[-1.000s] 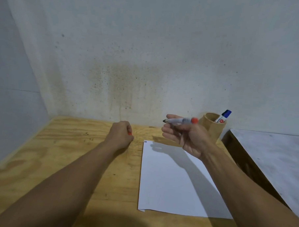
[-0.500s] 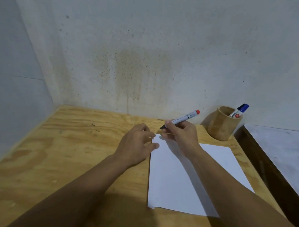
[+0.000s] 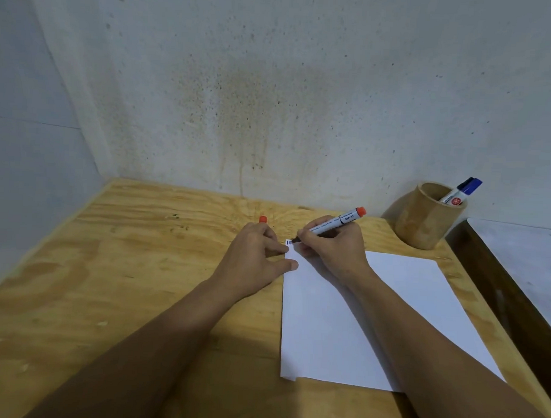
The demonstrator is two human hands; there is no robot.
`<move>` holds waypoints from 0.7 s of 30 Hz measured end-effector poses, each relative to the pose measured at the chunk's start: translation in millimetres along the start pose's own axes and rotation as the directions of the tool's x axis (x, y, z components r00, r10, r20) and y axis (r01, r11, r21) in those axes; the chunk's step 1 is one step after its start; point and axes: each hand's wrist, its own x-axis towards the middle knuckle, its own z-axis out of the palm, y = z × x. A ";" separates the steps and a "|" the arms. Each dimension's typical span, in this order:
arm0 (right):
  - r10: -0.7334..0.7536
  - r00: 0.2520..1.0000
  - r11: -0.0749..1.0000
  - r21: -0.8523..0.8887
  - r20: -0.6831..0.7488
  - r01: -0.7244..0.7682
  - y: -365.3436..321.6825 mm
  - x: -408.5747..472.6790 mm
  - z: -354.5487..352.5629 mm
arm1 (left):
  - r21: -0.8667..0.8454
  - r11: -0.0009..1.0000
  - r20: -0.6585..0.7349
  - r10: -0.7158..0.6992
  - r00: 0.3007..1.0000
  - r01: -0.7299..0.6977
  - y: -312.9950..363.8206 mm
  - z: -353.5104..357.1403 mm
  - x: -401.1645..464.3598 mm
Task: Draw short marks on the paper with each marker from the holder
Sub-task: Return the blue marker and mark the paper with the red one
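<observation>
**Marker tip at the paper's top left corner**

The right hand [image 3: 332, 249] pinches a white-barrelled marker [image 3: 336, 224] between thumb and fingers, heel resting on the paper [image 3: 373, 323]. The marker slants up and to the right, its orange end cap raised toward the wall and its dark tip down at the sheet's far left corner, just beside two short dark marks [image 3: 288, 242] drawn there. Black print runs along the barrel; only "MP-12" near the orange end can be read, the rest being too small.

The left hand [image 3: 256, 258] lies on the plywood table [image 3: 123, 265] at the sheet's left edge, thumb and a fingertip touching the paper's border. It curls around a small orange cap [image 3: 263, 219], whose end pokes out above the knuckles.

A round wooden holder [image 3: 425, 218] stands at the back right by the wall, well apart from the hands. One marker with a blue cap [image 3: 461, 191] leans in it, bearing a red round logo whose writing cannot be made out.
</observation>
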 end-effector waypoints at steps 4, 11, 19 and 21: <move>0.016 1.000 0.999 0.045 0.006 -0.016 0.7 -0.3 -0.8 | 0.007 1.000 -0.001 -0.013 1.000 0.013 0.0 0.2 0.1; 0.017 1.000 1.000 0.023 0.000 -0.017 1.3 -0.5 -0.1 | 0.021 1.000 -0.006 -0.021 1.000 0.021 2.5 0.3 -0.5; 0.007 1.000 1.000 -0.017 -0.001 -0.007 -0.3 -1.3 0.1 | 0.021 1.000 -0.006 -0.020 1.000 0.020 0.7 0.6 -0.6; 0.018 1.000 1.000 -0.008 0.016 -0.018 -0.5 -1.3 -0.4 | 0.023 1.000 -0.005 -0.014 1.000 0.014 1.0 0.8 -0.5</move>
